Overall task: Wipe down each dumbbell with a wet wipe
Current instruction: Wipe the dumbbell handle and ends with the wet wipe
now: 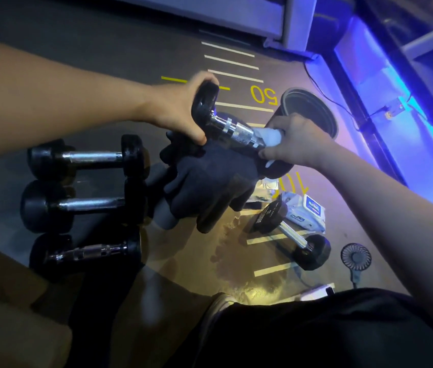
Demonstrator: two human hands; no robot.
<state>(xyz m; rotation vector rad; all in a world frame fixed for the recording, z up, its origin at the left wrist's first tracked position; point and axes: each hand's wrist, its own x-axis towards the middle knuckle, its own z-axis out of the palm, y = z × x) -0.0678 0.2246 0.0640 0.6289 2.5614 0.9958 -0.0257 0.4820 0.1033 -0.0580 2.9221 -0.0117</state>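
Left hand (180, 112) reaches in from the left, fingers clamped on the upper head of the raised dumbbell (232, 128), held tilted above the floor (103, 49). Right hand (297, 140) comes from the right, fingers curled round the white wet wipe (268, 136) wrapped on the chrome handle's lower end. Black bin (311, 110) just behind the right hand, contents not visible. Wipes pack (307, 211) lies on the floor beside another dumbbell (289, 232).
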